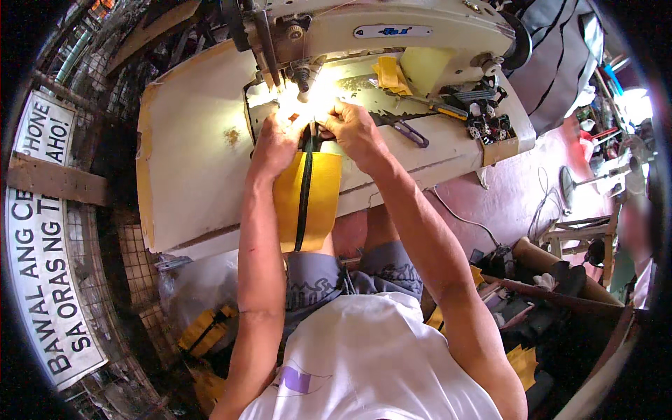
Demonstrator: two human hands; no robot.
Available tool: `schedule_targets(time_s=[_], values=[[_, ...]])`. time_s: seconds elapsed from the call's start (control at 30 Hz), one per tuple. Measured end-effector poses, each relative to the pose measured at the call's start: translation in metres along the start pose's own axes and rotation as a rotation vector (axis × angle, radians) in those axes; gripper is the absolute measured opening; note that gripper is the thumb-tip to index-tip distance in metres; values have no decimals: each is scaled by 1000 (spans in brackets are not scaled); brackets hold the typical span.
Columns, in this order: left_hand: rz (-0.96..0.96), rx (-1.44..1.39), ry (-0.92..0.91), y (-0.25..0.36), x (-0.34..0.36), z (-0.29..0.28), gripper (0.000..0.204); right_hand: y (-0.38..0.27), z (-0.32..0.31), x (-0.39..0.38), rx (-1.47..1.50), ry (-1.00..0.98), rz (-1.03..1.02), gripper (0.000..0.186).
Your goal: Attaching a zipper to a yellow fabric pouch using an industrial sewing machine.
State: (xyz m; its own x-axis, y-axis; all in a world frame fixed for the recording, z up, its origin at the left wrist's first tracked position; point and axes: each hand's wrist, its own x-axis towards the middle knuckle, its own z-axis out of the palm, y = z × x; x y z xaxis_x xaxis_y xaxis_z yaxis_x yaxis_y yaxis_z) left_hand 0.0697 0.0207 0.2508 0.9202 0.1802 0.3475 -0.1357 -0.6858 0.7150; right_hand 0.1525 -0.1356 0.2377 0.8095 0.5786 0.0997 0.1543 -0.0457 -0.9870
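A yellow fabric piece [324, 199] with a black zipper [304, 203] down its middle hangs over the table's front edge towards my lap. Its upper end lies by the needle area of a sewing machine [434, 31], under a bright lamp glare. My left hand [278, 143] is closed at the left side of the zipper's upper end. On the other side my right hand [355, 133] pinches that end between thumb and fingers. Glare washes out the fingertips and the presser foot, so the exact grip is partly hidden.
Right of my hands on the table [196, 147] lie thread snips [409, 133], a yellow-handled tool [448, 110], folded yellow pieces [392, 75] and a box of bobbins [490, 126]. A wire grille with a sign [45, 245] stands at left. More yellow pieces [206, 330] lie below.
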Motion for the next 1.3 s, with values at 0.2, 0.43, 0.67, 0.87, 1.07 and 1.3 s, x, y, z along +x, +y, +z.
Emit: schedule_targets(time_s=[0.2, 0.43, 0.67, 0.87, 1.07, 1.3], values=[[52, 59, -64, 6, -3, -3, 26, -21, 6, -24, -164, 158, -114, 19], [255, 373, 53, -15, -10, 3, 24, -15, 5, -22, -37, 127, -88, 16], [24, -145, 39, -8, -4, 4, 20, -17, 10, -22, -31, 156, -165, 16], [-261, -395, 59, 9, -3, 4, 19, -22, 12, -18, -29, 160, -150, 15], [-267, -320, 50, 16, 0, -2, 20, -24, 10, -14, -88, 155, -208, 13], [-241, -415, 72, 13, 0, 1, 20, -14, 8, -12, -86, 138, -133, 13]])
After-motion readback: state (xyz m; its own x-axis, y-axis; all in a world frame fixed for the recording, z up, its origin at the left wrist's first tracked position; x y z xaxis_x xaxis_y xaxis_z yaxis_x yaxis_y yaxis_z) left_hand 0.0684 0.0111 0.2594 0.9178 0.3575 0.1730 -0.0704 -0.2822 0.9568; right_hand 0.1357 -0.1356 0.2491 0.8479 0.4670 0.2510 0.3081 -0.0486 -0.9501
